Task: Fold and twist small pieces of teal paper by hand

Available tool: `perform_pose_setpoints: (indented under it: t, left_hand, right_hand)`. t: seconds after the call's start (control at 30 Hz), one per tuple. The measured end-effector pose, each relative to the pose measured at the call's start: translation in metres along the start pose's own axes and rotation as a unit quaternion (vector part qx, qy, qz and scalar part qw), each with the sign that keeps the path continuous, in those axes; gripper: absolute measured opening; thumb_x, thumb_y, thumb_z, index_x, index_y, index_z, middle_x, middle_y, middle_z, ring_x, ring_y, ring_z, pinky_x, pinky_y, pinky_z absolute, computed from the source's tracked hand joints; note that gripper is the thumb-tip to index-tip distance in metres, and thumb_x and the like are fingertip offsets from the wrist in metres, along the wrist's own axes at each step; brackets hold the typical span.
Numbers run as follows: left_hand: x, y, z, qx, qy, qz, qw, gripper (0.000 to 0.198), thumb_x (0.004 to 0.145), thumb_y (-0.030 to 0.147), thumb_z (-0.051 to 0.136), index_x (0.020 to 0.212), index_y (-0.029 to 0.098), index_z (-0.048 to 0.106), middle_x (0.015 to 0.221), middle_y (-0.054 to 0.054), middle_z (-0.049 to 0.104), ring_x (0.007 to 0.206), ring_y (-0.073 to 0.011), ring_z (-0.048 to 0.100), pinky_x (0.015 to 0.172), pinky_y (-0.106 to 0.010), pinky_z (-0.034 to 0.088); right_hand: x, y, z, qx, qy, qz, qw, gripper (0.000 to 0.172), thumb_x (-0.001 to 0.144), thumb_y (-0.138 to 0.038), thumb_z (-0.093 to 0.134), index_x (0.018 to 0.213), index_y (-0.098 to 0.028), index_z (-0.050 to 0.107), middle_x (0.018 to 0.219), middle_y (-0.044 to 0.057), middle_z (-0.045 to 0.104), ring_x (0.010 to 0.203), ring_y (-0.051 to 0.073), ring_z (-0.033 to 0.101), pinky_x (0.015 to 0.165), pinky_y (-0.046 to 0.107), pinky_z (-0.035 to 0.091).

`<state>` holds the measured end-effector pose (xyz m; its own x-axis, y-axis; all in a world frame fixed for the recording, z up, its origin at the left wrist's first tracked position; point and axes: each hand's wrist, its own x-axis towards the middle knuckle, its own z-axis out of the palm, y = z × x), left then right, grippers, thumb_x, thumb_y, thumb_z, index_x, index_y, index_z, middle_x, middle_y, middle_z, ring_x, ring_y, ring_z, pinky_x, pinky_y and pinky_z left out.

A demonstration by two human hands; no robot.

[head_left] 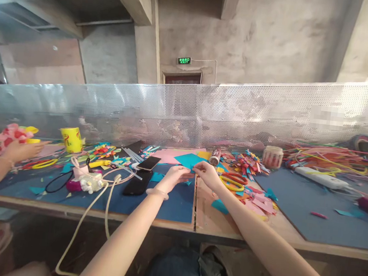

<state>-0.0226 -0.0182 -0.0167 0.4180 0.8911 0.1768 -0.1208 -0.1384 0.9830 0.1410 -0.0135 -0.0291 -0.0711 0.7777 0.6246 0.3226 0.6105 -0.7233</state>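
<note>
My left hand (175,175) and my right hand (207,172) meet over the blue mat (176,203), both pinched on a small teal paper piece (189,171). A larger teal paper sheet (188,159) lies flat just behind them. Scissors with yellow and red handles (232,181) rest right of my right hand. Two phones (143,173) lie left of my left hand. Each hand's fingers are closed on the paper.
Another person's hands (10,150) hold a pink paper flower (11,132) at far left. A yellow cup (71,139), cables, a white power strip (321,177), a tape roll (272,157), paper scraps and coloured strips crowd the table. A perforated metal screen (207,109) backs it.
</note>
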Motion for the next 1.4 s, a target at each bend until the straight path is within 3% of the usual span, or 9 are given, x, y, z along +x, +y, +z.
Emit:
perform_pose_setpoints:
  t: [0.27, 0.47, 0.6, 0.8, 1.17, 1.4]
  left_hand:
    - [0.0002, -0.0009, 0.0005, 0.045, 0.012, -0.001, 0.999, 0.025, 0.064, 0.034, 0.066, 0.078, 0.013, 0.064, 0.085, -0.011, 0.067, 0.090, -0.0222, 0.060, 0.080, -0.032, 0.043]
    - [-0.0016, 0.0023, 0.0036, 0.027, 0.017, -0.004, 0.999, 0.022, 0.064, 0.033, 0.066, 0.075, 0.013, 0.064, 0.083, -0.010, 0.068, 0.088, -0.0214, 0.061, 0.080, -0.032, 0.043]
    - [-0.0007, 0.0023, 0.0033, 0.001, 0.008, 0.010, 1.000, 0.022, 0.066, 0.031, 0.064, 0.078, 0.013, 0.064, 0.086, -0.011, 0.068, 0.088, -0.0207, 0.061, 0.081, -0.032, 0.043]
    - [-0.0005, 0.0022, 0.0034, 0.011, 0.009, 0.011, 1.000, 0.022, 0.067, 0.031, 0.063, 0.079, 0.012, 0.064, 0.086, -0.011, 0.068, 0.086, -0.0206, 0.062, 0.081, -0.033, 0.043]
    - [-0.0009, 0.0015, 0.0019, 0.058, -0.001, 0.020, 0.998, 0.026, 0.070, 0.038, 0.059, 0.079, 0.014, 0.062, 0.084, -0.010, 0.068, 0.085, -0.0213, 0.062, 0.077, -0.031, 0.044]
    - [0.0012, 0.0007, 0.0004, 0.092, 0.030, 0.041, 0.994, 0.030, 0.067, 0.041, 0.062, 0.082, 0.016, 0.061, 0.085, -0.008, 0.066, 0.082, -0.0200, 0.061, 0.070, -0.028, 0.045]
  right_hand:
    - [0.0005, -0.0014, 0.0006, -0.001, 0.009, -0.001, 1.000, 0.018, 0.069, -0.031, 0.059, 0.078, -0.016, 0.056, 0.073, 0.001, 0.059, 0.069, 0.014, 0.055, 0.067, 0.028, 0.044]
    - [-0.0009, -0.0046, 0.0014, 0.037, 0.020, 0.005, 0.999, 0.029, 0.068, -0.034, 0.060, 0.091, -0.017, 0.053, 0.068, -0.001, 0.056, 0.066, 0.012, 0.053, 0.064, 0.027, 0.044]
    - [-0.0012, -0.0048, 0.0006, 0.058, -0.003, 0.030, 0.998, 0.039, 0.066, -0.039, 0.062, 0.097, -0.015, 0.054, 0.074, 0.002, 0.060, 0.069, 0.013, 0.055, 0.064, 0.027, 0.045]
    - [-0.0028, -0.0020, -0.0003, 0.048, -0.034, 0.051, 0.997, 0.034, 0.066, -0.048, 0.059, 0.071, -0.014, 0.059, 0.068, 0.002, 0.058, 0.065, 0.013, 0.052, 0.057, 0.025, 0.044]
    - [-0.0030, -0.0064, -0.0060, 0.042, -0.056, 0.068, 0.995, 0.035, 0.063, -0.048, 0.061, 0.063, -0.013, 0.059, 0.059, -0.001, 0.054, 0.056, 0.011, 0.049, 0.056, 0.025, 0.040]
    - [-0.0030, -0.0064, -0.0071, 0.038, -0.065, 0.064, 0.995, 0.034, 0.064, -0.048, 0.060, 0.062, -0.014, 0.059, 0.058, -0.001, 0.053, 0.056, 0.010, 0.048, 0.056, 0.025, 0.039]
